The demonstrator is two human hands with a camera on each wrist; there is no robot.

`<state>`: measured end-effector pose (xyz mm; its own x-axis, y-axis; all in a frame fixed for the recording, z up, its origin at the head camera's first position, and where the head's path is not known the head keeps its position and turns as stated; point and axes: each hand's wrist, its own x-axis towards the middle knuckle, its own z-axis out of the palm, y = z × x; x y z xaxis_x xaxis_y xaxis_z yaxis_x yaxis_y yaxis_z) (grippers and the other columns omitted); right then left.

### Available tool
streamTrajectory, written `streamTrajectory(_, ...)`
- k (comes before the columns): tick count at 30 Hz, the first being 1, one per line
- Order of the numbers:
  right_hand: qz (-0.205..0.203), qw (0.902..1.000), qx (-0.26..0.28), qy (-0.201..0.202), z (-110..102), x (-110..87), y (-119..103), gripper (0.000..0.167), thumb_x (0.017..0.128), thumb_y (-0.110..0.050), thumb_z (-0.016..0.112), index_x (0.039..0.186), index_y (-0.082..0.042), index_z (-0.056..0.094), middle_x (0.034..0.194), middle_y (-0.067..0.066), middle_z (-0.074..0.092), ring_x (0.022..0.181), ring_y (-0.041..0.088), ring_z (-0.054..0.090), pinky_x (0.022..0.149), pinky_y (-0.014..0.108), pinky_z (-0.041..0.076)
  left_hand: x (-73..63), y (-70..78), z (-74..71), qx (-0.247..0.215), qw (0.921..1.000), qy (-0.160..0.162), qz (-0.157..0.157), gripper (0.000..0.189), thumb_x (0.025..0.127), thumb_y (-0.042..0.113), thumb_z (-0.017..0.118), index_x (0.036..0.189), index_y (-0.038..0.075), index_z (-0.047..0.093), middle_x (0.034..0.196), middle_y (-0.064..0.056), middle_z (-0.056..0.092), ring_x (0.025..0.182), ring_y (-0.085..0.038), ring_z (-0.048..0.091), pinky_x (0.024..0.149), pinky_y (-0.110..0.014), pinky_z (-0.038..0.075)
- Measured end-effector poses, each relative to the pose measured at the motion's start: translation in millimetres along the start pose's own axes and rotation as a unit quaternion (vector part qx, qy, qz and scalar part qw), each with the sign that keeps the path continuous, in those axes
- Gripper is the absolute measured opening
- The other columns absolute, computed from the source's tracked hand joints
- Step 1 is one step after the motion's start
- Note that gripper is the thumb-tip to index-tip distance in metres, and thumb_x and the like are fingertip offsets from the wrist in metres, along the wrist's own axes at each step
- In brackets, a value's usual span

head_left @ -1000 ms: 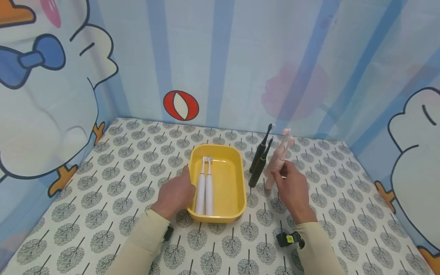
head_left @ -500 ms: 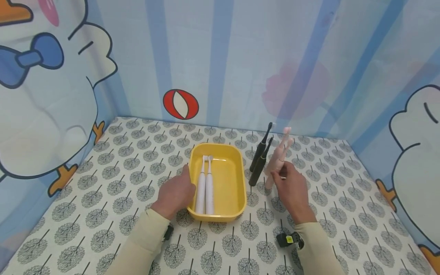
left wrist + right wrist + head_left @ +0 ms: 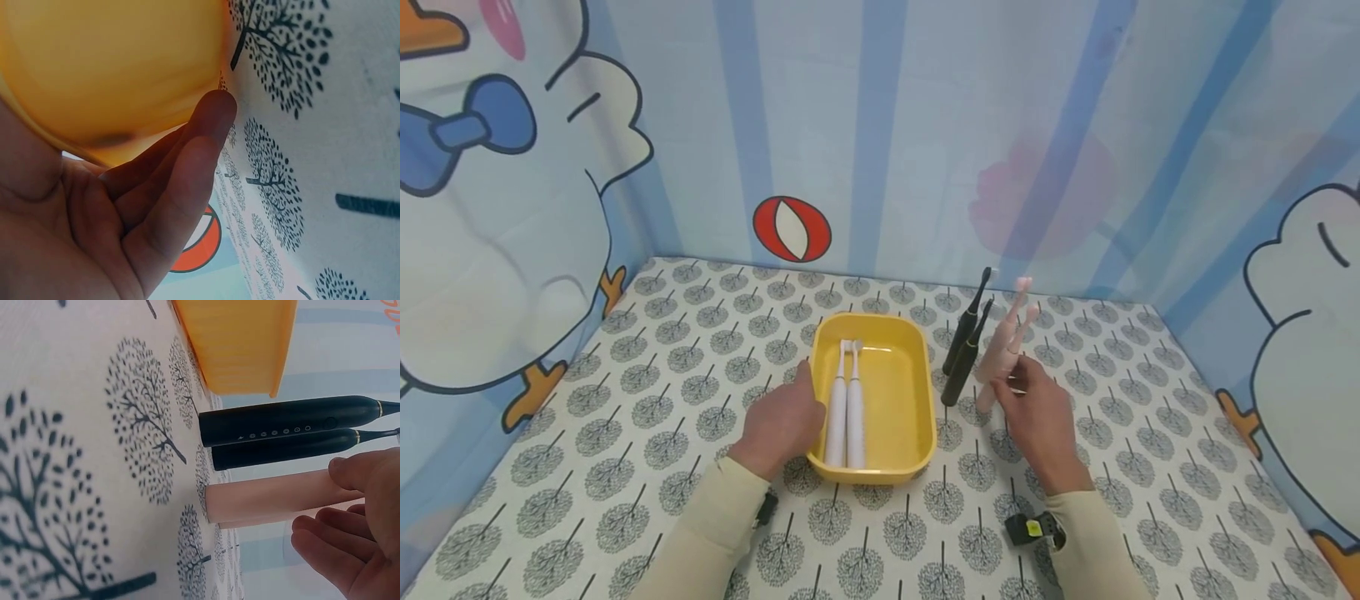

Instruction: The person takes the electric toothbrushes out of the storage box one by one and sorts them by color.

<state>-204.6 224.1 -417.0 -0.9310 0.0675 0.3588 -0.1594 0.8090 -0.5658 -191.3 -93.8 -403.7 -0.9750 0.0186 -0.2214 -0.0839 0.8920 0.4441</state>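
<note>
A yellow plastic tray (image 3: 897, 408) sits on the patterned cloth. My left hand (image 3: 782, 423) grips its left side, thumb at the rim and fingers (image 3: 172, 187) against the outer wall. Inside the tray, along the left, lie two white electric toothbrushes (image 3: 855, 429) side by side. My right hand (image 3: 1039, 421) holds a pale pink electric toothbrush (image 3: 269, 497) by its handle, thumb on one side and curled fingers on the other. That toothbrush stands upright, its base at the cloth. A second pink one (image 3: 1000, 335) stands right behind it, partly hidden.
Two black electric toothbrushes (image 3: 961, 375) stand upright between the tray and the pink pair, close to both. Tree-print cloth (image 3: 662, 492) covers the table. A striped cartoon curtain (image 3: 820, 108) hangs along the back and sides.
The head view has shifted very slightly. Both hands, the tray and the toothbrushes have kept their places.
</note>
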Motion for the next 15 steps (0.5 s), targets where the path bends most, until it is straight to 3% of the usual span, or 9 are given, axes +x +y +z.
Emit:
streamTrajectory(8,0.021,0.9998,-0.002,0.0,-10,-6.6,-2,0.05,0.095,-0.027,0.064,0.135,-0.001,0.05,0.121,0.017,0.063,0.102,0.03,0.065,0.081,0.045,0.053,1.0,-0.7,1.8,0.011,0.9999,0.008,0.007,0.072,0.096,0.019,0.044,0.154,-0.002,0.009,0.068,-0.01,0.053,0.053,-0.022,0.051,0.048,-0.034,0.043)
streamTrajectory(15,0.013,0.9995,-0.016,0.024,-18,-15.0,-5,0.047,0.095,-0.027,0.064,0.133,-0.003,0.052,0.121,0.015,0.064,0.1,0.029,0.066,0.079,0.045,0.054,1.5,-0.9,2.9,0.014,0.9999,0.006,0.007,0.071,0.096,0.019,0.043,0.154,-0.002,0.009,0.068,-0.01,0.053,0.053,-0.022,0.051,0.048,-0.034,0.043)
